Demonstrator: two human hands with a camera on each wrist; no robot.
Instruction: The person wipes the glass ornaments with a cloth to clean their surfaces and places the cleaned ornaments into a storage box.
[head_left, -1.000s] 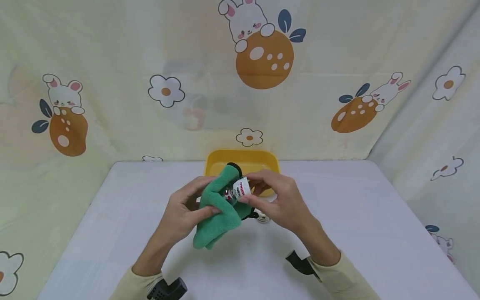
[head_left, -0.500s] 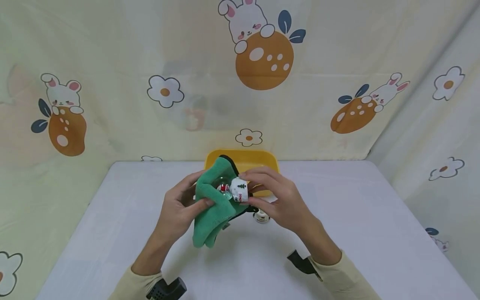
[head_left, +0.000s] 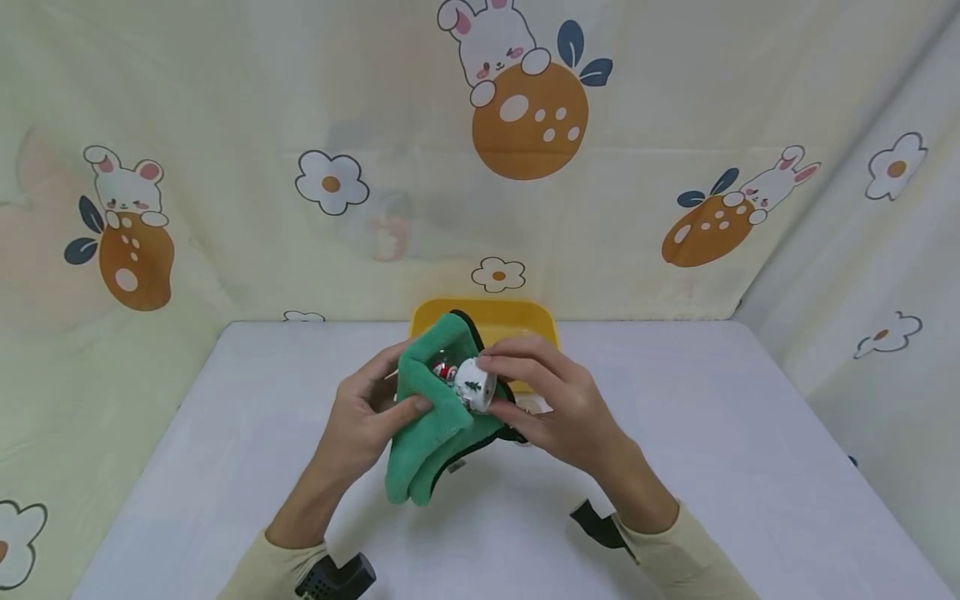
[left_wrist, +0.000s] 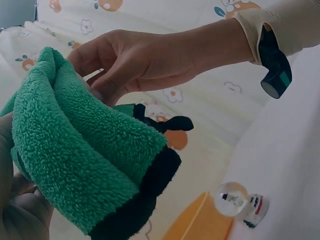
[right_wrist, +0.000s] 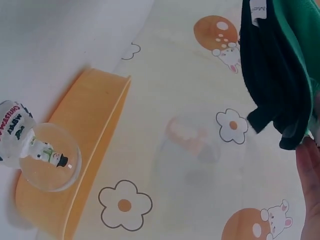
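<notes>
A snow globe with a white printed base [head_left: 474,387] and a small red-and-white figure inside its ball lies in the folds of a green cloth [head_left: 431,425] with black edging. My left hand [head_left: 371,404] holds the cloth around the ball, thumb on top. The fingers and thumb of my right hand [head_left: 566,400] pinch the globe's base. In the left wrist view the cloth [left_wrist: 75,145] hides that globe, with the right hand [left_wrist: 140,62] behind it. A second snow globe [right_wrist: 50,157], with a snowman inside, stands on the table, mostly hidden by the right hand in the head view.
A yellow tray [head_left: 487,312] stands at the table's back edge, beyond the hands and right beside the second globe. The white table [head_left: 675,433] meets a patterned curtain [head_left: 637,208] at the back. Black wrist cameras [head_left: 337,577] sit on both sleeves.
The globe's base has been turned in my right hand, its printed lettering giving way to a small tree. The cloth has shifted and spread slightly lower right, covering more of the second globe.
</notes>
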